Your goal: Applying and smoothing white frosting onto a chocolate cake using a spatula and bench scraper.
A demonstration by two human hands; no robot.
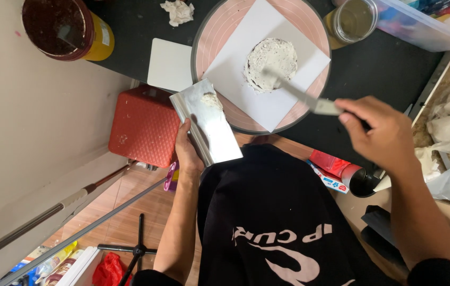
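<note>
Right now the right hand (381, 139) is closed around the handle of a palette knife (303, 97), whose long blade reaches up and to the left until its tip rests on a round cake layer (271, 64) covered with rough white cream. That layer sits on a white square board (283, 98), and the board lies cornerwise on a pink cake turntable (219, 37) with a grey rim, which stands on a black tabletop (384, 69).

Just off the turntable's lower left edge, the left hand (188, 153) grips a flat metal scraper (206, 123) from below, thumb along its near edge. The scraper is tilted, its upper corner overlapping the turntable's rim, and a small dab of white cream clings near that corner.

Left of the turntable a blank white card (169, 64) lies on the tabletop, and beyond it, toward the far left corner, stands a yellow tub (71, 29) with dark contents. A crumpled tissue (178, 11) lies just above the turntable's left side. At its upper right stands a clear glass jar (353, 20) of yellowish liquid, touching a clear plastic bin (421, 26). Below the card, off the tabletop's edge, is a red textured stool (143, 127).
</note>
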